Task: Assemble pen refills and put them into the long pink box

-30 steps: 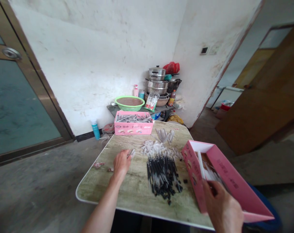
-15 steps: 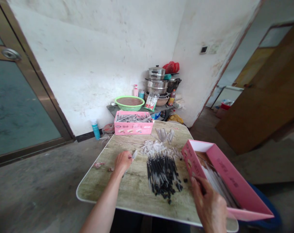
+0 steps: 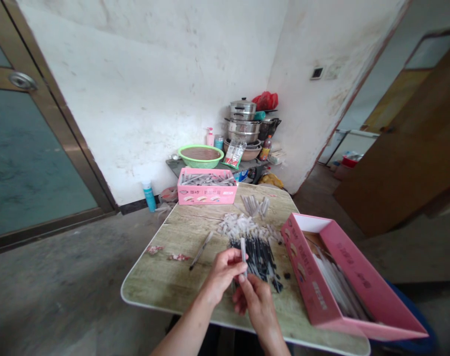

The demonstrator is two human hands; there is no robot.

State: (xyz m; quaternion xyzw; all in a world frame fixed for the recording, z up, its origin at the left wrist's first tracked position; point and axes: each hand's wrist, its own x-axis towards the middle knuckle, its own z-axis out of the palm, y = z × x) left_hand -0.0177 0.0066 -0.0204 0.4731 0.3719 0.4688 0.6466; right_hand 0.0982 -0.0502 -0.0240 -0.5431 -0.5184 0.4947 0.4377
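Observation:
My left hand (image 3: 228, 264) and my right hand (image 3: 256, 299) meet over the near middle of the table. Between the left thumb and fingers stands a slim translucent pen barrel (image 3: 243, 249), upright and slightly tilted. The right thumb and fingers pinch at its lower end, which they partly hide. Just beyond lies a heap of black-and-clear pen parts (image 3: 260, 254), partly covered by my hands. A pile of short whitish translucent pieces, like pen caps (image 3: 234, 225), spreads behind it. To the left, a single pen (image 3: 202, 250) with a dark end lies alone.
An open pink box (image 3: 306, 277) with long clear tubes stands on the right edge. Another pink box (image 3: 206, 194), filled with pens, sits at the far edge beside a bundle of clear tubes (image 3: 254, 205). Beyond are a green basin (image 3: 200, 160) and stacked pots (image 3: 243, 129).
My right hand has left the pink box's side and moved left. My left hand has moved right and nearer; both now hold the barrel. A pen lies uncovered where the left hand was.

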